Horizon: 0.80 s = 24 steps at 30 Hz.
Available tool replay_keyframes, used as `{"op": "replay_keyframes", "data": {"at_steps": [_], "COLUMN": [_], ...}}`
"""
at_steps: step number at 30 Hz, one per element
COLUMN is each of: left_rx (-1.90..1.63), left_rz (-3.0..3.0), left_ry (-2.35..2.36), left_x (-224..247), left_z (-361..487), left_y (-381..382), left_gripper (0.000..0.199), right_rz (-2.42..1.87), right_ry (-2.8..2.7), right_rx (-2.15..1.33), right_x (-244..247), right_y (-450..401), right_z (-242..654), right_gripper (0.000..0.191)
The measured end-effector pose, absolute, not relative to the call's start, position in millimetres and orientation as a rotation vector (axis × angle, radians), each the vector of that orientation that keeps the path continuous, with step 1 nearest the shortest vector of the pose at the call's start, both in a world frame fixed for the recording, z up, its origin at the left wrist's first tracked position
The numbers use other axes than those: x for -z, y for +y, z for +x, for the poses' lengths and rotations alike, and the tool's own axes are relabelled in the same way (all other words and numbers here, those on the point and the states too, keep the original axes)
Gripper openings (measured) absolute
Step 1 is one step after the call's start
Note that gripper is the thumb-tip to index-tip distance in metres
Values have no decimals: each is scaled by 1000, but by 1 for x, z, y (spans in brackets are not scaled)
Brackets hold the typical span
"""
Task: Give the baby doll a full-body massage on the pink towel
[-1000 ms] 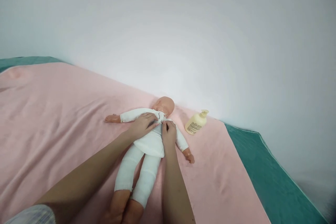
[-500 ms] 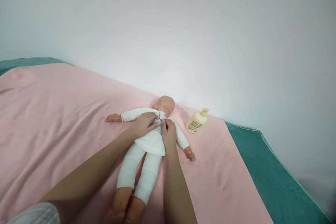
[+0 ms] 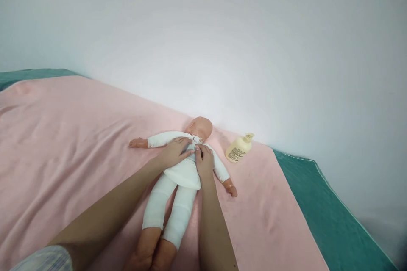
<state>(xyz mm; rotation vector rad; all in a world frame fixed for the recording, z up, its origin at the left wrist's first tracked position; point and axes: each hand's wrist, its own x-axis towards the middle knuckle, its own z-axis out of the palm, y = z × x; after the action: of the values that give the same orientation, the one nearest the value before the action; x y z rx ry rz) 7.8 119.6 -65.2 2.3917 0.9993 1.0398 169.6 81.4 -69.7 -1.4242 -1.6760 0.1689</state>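
A baby doll [image 3: 182,177] with a cloth body wrapped in white lies stretched out, arms spread and head away from me. My left hand [image 3: 175,151] rests flat on the left side of its upper body, fingers extended and thumb apart. On the other side, my right hand [image 3: 205,159] lies against the upper body with fingers slightly bent and a gap beside the thumb. Both hands touch the doll, thumbs close together just below its neck. A thin dark string shows at the neck, above my fingertips. Neither hand grips anything visible.
A pale yellow pump bottle [image 3: 238,149] stands right of the doll's head. Beneath everything is a wrinkled pink blanket [image 3: 79,135], with a green cover [image 3: 321,203] showing at the sides. A plain white wall [image 3: 203,42] rises just behind the doll's head.
The view has shifted very slightly, so the doll and bottle sit a touch lower. Both hands keep almost the same place on the doll's upper body.
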Motion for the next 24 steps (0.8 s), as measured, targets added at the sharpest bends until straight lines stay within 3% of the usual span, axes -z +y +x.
{"op": "replay_keyframes", "data": {"at_steps": [13, 24], "left_rx": [-1069, -1123], "left_rz": [2392, 2179], "left_ry": [996, 927], "left_x": [68, 53], "left_z": [9, -5], "left_y": [118, 119], "left_gripper": [43, 34], "right_rz": [-1427, -1289], "right_ry": [-1708, -1427], "right_rx": [-156, -271], "right_x": [74, 57], "right_y": [84, 56], "right_z": [173, 172], "right_gripper": [41, 36]}}
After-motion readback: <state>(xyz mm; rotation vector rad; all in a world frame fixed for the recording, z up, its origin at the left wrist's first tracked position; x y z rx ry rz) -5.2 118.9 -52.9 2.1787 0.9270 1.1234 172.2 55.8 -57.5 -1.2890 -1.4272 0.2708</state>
